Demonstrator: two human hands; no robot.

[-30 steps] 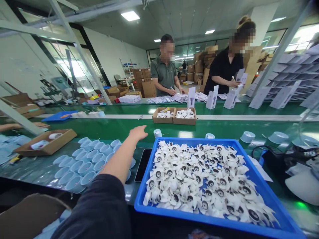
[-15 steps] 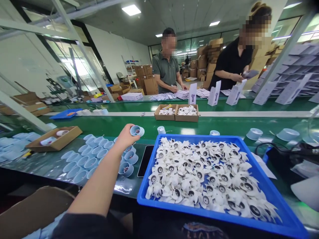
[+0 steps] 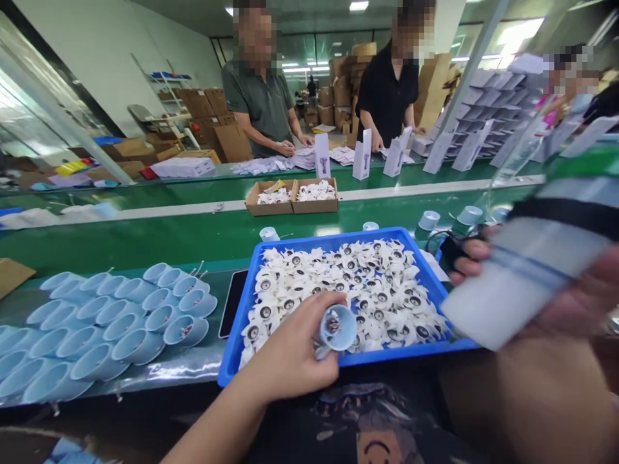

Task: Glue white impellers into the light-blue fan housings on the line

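My left hand (image 3: 290,357) is closed on a small light-blue cup-shaped part (image 3: 337,327), its open end turned toward me, at the near edge of the blue tray (image 3: 231,367). The tray is heaped with several white fan blades (image 3: 348,283). At the right, my right hand (image 3: 575,299) is wrapped round a large pale object with a dark band (image 3: 525,277), smeared by motion; I cannot make out what it is. It hangs just right of the tray.
Rows of light-blue cups (image 3: 120,316) lie left of the tray beside a black phone (image 3: 233,293). The green conveyor belt (image 3: 145,238) carries more cups and two cardboard boxes (image 3: 291,196). Two people stand across it, handling white cartons (image 3: 362,154).
My left hand took a light-blue cup from the belt and drew it back to the tray's near edge. My right hand came into view holding the pale object. The view swung right.
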